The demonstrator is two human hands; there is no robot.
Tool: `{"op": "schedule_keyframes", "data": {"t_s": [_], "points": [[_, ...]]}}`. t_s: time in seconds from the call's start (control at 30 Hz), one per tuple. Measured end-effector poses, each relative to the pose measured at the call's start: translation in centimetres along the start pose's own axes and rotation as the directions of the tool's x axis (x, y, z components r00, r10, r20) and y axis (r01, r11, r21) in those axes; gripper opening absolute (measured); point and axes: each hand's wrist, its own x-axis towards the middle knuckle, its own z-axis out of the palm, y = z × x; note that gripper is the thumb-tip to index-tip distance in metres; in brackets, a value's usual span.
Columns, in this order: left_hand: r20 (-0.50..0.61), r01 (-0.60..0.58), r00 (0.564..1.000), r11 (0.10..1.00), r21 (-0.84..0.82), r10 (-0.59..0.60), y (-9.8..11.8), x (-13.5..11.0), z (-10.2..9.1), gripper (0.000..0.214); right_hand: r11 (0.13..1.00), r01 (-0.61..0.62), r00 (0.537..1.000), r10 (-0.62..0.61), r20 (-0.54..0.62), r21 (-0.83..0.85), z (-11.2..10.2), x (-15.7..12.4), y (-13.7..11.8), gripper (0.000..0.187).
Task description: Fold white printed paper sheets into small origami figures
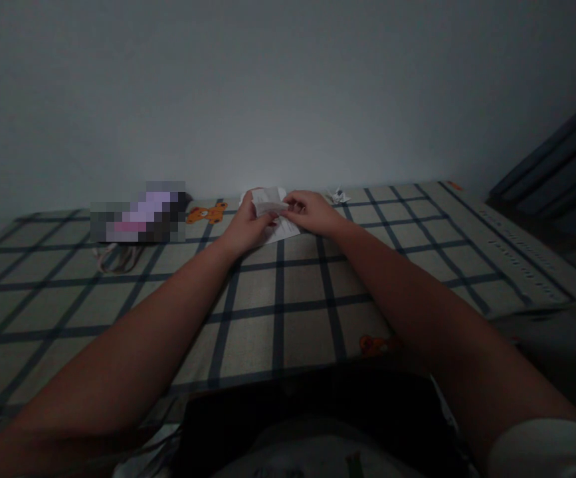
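A white sheet of paper [268, 197] with faint marks is held up between my two hands, its near part bent or folded. My left hand [250, 223] grips its left side, thumb across the front. With fingers and thumb pinched together, my right hand [309, 209] holds the right edge. Below the hands, more white paper [286, 230] lies against the cloth; whether it is the same sheet I cannot tell. A small crumpled piece of paper [339, 196] rests just beyond my right hand.
A checked cloth [248, 292] with bear prints covers the surface, which meets a grey wall [288, 93]. At the left lies a blurred purple and dark item [151, 212] with a pale strap [119, 257] beside it. Dark slatted panels [561, 166] stand at the right.
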Motion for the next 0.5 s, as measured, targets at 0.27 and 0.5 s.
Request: {"op": "schedule_keyframes", "data": {"t_s": [0.27,0.5], "points": [[-0.013,-0.128,0.991,0.987,0.095,0.13,0.0,0.7,-0.3,0.048,1.0,-0.011,0.998,0.012,-0.064,0.011,-0.1,0.3,-0.8,0.022],[-0.071,-0.127,0.989,0.989,0.075,0.133,1.2,0.5,-0.1,0.029,0.995,-0.041,0.999,0.044,-0.032,0.095,0.3,0.4,-0.5,0.023]]}}
